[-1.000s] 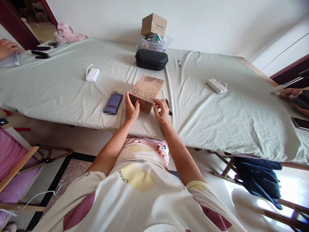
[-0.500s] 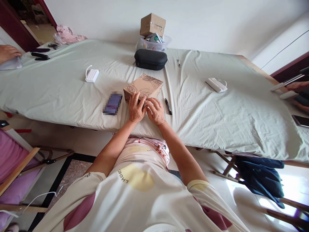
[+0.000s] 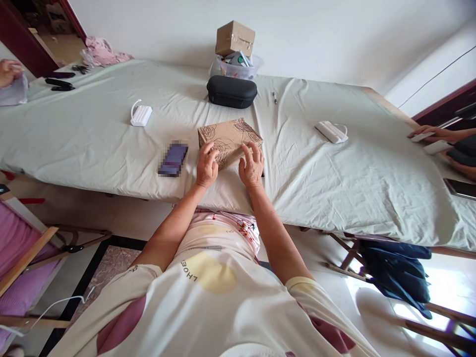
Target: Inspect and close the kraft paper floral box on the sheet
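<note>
A brown cardboard box point(image 3: 229, 136) with dark scribbled line patterns lies on the cloth-covered table in front of me. My left hand point(image 3: 207, 167) holds its near left side, fingers bent over the edge. On the near right side, my right hand point(image 3: 252, 167) grips it with its fingers over the top edge and the thumb toward the front. The box sits at an angle, and the hands hide parts of its near side. A black marker point(image 3: 263, 174) is almost wholly covered by my right hand. Left of the box lies a phone point(image 3: 175, 158) with a blurred-out screen.
Behind the box stand a black hard case point(image 3: 232, 91), a clear plastic tub point(image 3: 241, 69) and another carton point(image 3: 235, 38). White devices with cable loops lie left point(image 3: 142, 115) and right point(image 3: 330, 132). Other people's hands show at the left point(image 3: 9, 73) and right point(image 3: 439, 134) edges.
The box has been turned and shifted slightly right. My hands, close together at its front before, are now apart at its two sides. The marker has become mostly hidden.
</note>
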Demonstrator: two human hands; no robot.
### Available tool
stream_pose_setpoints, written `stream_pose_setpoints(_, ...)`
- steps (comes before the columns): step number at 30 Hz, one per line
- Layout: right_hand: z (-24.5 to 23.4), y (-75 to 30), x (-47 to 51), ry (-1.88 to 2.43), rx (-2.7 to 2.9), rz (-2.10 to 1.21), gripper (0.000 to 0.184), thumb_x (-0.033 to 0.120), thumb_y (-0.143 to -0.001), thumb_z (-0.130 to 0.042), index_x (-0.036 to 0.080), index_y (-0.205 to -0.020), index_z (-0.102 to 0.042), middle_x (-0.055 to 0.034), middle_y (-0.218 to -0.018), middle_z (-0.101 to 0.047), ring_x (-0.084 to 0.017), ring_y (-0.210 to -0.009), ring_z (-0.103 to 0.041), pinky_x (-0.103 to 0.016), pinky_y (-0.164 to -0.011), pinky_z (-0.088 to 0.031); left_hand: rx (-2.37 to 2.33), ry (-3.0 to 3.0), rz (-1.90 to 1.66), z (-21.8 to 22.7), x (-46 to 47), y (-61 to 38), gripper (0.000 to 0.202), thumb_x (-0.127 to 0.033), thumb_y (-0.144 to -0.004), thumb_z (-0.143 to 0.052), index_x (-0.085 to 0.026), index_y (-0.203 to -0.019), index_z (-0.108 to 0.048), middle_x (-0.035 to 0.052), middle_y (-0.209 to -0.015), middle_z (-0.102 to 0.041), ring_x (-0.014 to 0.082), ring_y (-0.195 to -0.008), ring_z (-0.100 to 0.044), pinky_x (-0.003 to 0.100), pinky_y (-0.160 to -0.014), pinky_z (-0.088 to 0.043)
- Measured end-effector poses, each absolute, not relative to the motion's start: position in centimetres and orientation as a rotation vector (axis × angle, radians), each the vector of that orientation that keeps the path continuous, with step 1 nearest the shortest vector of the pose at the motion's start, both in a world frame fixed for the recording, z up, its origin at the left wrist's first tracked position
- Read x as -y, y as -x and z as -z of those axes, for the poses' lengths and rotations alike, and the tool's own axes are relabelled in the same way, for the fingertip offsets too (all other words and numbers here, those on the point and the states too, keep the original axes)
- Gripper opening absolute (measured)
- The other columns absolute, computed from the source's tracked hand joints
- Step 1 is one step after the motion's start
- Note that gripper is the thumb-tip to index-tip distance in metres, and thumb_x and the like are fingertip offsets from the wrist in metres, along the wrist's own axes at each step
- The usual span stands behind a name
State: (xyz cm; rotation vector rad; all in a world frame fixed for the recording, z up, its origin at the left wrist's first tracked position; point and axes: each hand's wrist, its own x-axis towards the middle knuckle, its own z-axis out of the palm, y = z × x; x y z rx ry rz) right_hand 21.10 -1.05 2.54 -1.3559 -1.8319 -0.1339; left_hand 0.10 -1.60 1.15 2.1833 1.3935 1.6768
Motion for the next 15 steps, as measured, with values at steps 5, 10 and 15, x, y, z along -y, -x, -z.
stream_pose_setpoints(5,-1.7,-22.6,0.0,1.397,1.659,0.154,0.053,0.026,-0.101,-0.044,0.026,-0.152,-0.059,-0.0166,-0.164,-0.049,-0.033,-0.154,-0.049,-0.063,-0.125,-0.046,-1.432,-2.102,-1.739,-1.2,1.7,0.1,0.037,-0.039,-0.111,-0.034,-0.022,-0.120,-0.065,0.0190,-0.158,-0.058,0.0272,-0.160,-0.047,0.052,-0.136,-0.037)
stream_pose_setpoints(10,-1.0,-23.5,-0.7,1.351,1.565,0.089,0.054,0.029,-0.101,-0.041,0.024,-0.153,-0.056,-0.0177,-0.154,-0.056,-0.032,-0.148,-0.054,-0.062,-0.127,-0.045,-1.486,-2.011,-1.755,-1.0,1.6,0.2,0.037,-0.036,-0.109,-0.035,-0.022,-0.120,-0.067,0.0184,-0.159,-0.057,0.0273,-0.158,-0.049,0.051,-0.134,-0.040)
stream_pose_setpoints(15,-0.2,-23.4,-1.2,1.361,1.520,-0.091,0.063,0.033,-0.101,-0.039,0.021,-0.163,-0.039,-0.0195,-0.143,-0.060,-0.030,-0.130,-0.065,-0.056,-0.110,-0.059,-1.534,-1.833,-1.794,-0.4,1.1,0.5,0.046,-0.040,-0.109,-0.038,-0.018,-0.143,-0.059,0.0204,-0.161,-0.057,0.0274,-0.156,-0.052,0.045,-0.136,-0.038)
